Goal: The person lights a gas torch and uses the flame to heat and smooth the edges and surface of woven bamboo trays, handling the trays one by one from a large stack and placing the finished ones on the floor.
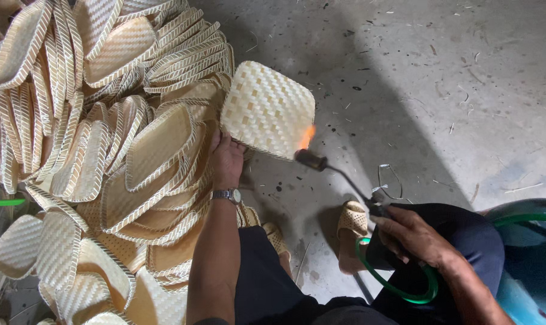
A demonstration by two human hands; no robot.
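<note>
**Flame on the edge of a woven tray**

A square woven tray (267,108) of pale bamboo strips is held up over the concrete floor (441,90), its patterned underside facing the camera and its corners rounded. It sits near the middle of the view, just right of a large heap. An orange flame (307,137) licks its lower right edge, touching the weave there.

The left hand (226,161) grips the tray at its lower left edge, fingers closed around the rim and thumb side toward the camera. A metal wristwatch (227,195) sits on that wrist.

The flame comes from a gas torch (339,174), a dark nozzle on a thin bent metal tube that runs down and right. The right hand (412,236) is closed around the torch's handle end, resting over a knee clad in dark trousers (465,235). A green hose (399,287) loops below that hand and another stretch of it arcs at the right edge, over a blue-green rounded container (526,265).

2 woven sandals (352,219) show on the person's feet, 1 below the torch tube, the other just beside the left forearm.

To the left, a pile of similar woven trays (104,150) fills the floor, many lying tilted and overlapping, white-bound rims showing. Scattered splinters and dark specks lie on the concrete.
</note>
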